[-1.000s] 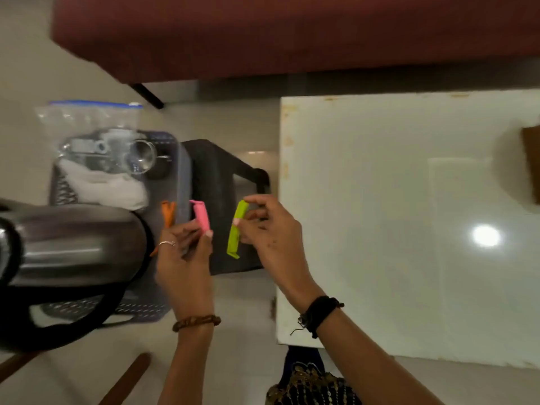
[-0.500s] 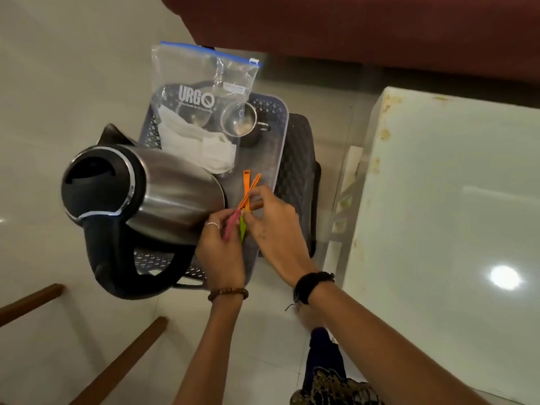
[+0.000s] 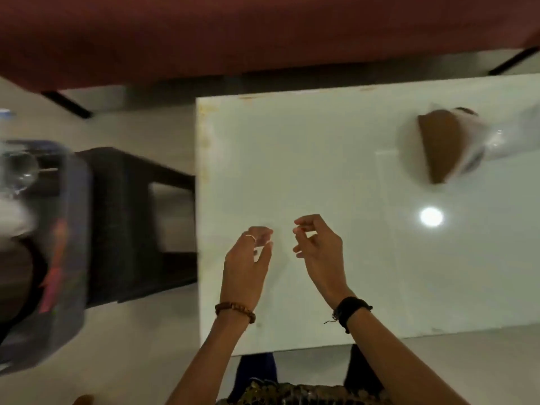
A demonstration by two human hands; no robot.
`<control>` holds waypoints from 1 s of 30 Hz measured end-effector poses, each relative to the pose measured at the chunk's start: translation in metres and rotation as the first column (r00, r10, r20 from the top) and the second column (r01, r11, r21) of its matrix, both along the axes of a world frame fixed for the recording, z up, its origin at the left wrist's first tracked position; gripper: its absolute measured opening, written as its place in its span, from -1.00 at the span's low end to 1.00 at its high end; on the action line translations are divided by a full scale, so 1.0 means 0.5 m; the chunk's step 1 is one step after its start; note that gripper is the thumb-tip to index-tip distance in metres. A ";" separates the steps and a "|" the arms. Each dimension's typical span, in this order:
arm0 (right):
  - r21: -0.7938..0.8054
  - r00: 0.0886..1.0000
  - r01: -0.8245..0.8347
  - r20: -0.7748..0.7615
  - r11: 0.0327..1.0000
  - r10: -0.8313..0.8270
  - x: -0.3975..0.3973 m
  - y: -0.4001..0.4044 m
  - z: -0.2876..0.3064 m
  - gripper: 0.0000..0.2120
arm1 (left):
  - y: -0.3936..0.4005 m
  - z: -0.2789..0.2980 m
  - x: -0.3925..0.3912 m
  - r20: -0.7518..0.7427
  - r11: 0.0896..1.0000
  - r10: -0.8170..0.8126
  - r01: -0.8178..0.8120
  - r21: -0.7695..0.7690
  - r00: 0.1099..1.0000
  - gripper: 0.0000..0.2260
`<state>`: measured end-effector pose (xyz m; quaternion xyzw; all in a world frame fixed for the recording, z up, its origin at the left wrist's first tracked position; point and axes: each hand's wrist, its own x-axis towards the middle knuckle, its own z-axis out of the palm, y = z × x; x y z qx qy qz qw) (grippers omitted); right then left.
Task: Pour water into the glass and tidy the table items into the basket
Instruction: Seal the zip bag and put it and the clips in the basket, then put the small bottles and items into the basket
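I see my left hand (image 3: 248, 258) and right hand (image 3: 318, 247) loosely curled, holding nothing, above the table (image 3: 292, 159). The basket (image 3: 73, 229) sits left; I should reach slowly to the blurred glass (image 3: 455, 144) far right.

This looks like a home living room: a dark red sofa (image 3: 204, 33) on black legs runs along the far side, a glossy white low table (image 3: 321, 171) stands before it, and pale polished floor tiles (image 3: 131, 346) reflect the ceiling light.
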<state>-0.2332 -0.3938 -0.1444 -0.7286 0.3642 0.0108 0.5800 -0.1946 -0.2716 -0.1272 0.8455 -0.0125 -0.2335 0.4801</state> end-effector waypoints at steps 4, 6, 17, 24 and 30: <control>-0.066 0.987 0.148 -0.059 0.987 -0.152 -0.141 -0.247 -0.001 -0.91 | -0.252 -0.013 -0.097 -0.060 0.980 -0.199 0.198 -0.023 0.978 -0.84; -0.107 0.971 0.213 -0.083 0.971 -0.222 -0.212 -0.368 0.001 -0.91 | -0.384 -0.016 -0.153 -0.083 0.952 -0.307 0.305 -0.036 0.948 -0.81; -0.196 0.837 0.500 -0.137 0.843 -0.529 -0.454 -0.809 -0.003 -0.88 | -0.886 -0.057 -0.346 -0.147 0.823 -0.559 0.568 0.021 0.816 -0.88; -0.239 0.771 0.580 -0.147 0.778 -0.620 -0.499 -0.938 -0.038 -0.84 | -1.058 -0.090 -0.401 -0.047 0.708 -0.689 0.685 0.173 0.723 -0.52; -0.257 0.796 0.572 -0.053 0.779 -0.603 -0.462 -1.014 -0.044 -0.84 | -1.102 -0.118 -0.400 -0.053 0.483 -0.825 0.752 0.449 0.562 -0.33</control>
